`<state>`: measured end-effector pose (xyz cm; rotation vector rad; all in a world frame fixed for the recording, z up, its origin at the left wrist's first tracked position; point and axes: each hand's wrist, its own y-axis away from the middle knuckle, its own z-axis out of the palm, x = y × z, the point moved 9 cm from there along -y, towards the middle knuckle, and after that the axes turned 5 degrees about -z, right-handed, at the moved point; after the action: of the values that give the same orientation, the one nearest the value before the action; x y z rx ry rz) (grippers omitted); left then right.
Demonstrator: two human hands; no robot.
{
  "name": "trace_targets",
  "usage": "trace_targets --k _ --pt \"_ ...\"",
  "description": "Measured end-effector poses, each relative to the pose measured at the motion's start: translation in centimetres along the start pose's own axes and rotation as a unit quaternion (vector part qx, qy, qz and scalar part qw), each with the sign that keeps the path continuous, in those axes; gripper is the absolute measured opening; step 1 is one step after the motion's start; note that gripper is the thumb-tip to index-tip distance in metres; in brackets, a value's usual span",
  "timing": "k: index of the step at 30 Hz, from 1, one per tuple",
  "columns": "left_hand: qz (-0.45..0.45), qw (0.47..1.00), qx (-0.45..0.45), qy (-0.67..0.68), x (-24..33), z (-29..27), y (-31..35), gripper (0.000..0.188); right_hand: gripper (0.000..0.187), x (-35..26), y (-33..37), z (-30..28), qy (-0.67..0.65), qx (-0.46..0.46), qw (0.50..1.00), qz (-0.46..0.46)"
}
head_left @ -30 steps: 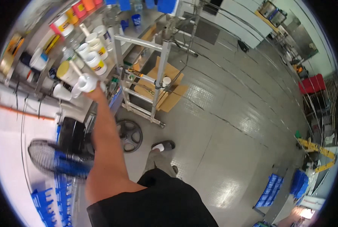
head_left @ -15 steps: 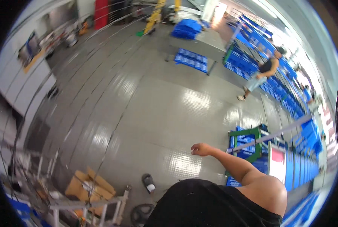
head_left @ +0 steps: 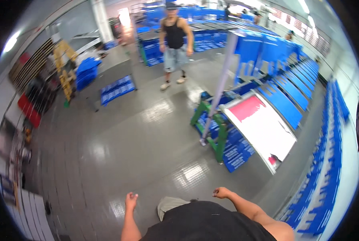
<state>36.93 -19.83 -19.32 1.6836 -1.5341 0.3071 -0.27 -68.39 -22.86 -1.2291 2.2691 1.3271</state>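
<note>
Holds left hand [head_left: 131, 201] low in front, over the shiny grey floor [head_left: 127, 160]. Keeps the fingers there a little bent, with a small gap beside the thumb. Looks empty. Holds right hand [head_left: 221, 193] low too, also over the floor and well apart from the left one, with fingers curled inward. Too small and blurry to tell how wide or narrow, or whether empty.

Has a big white and pink board [head_left: 263, 124] in front and to the right, nearer to the right hand than to the left, but not touching either. Sits tilted at the top of a green frame [head_left: 219, 138], with pink at the far end and a dark and pink spot at the near corner. Has a tall pale post [head_left: 223, 76] just left of that, and a long row of blue boards [head_left: 286, 100] behind. Has blue sheets [head_left: 324, 164] along the wall at the far right.

Faces another person [head_left: 174, 36] far ahead, standing on the floor, dressed in black on top and pale blue below. Has a grey table [head_left: 117, 60] to the left of that, with a blue pile [head_left: 87, 72] at one end and a yellow ladder [head_left: 63, 54] near it.
</note>
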Motion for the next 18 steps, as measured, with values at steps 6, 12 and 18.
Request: trace_targets --k 6,12,18 --pt "0.120 0.960 -0.213 -0.139 23.8 23.1 -0.9 0.055 0.050 17.2 10.3 -4.2 -0.155 0.141 0.961 0.179" --pt "0.249 0.810 -0.482 -0.222 35.7 48.2 11.1 0.046 0.038 28.9 22.0 -4.1 -0.323 0.244 0.861 0.309" --pt "0.240 0.649 -0.675 -0.257 46.4 56.5 31.1 0.034 0.032 40.1 33.9 -11.2 -0.408 0.410 0.741 0.341"
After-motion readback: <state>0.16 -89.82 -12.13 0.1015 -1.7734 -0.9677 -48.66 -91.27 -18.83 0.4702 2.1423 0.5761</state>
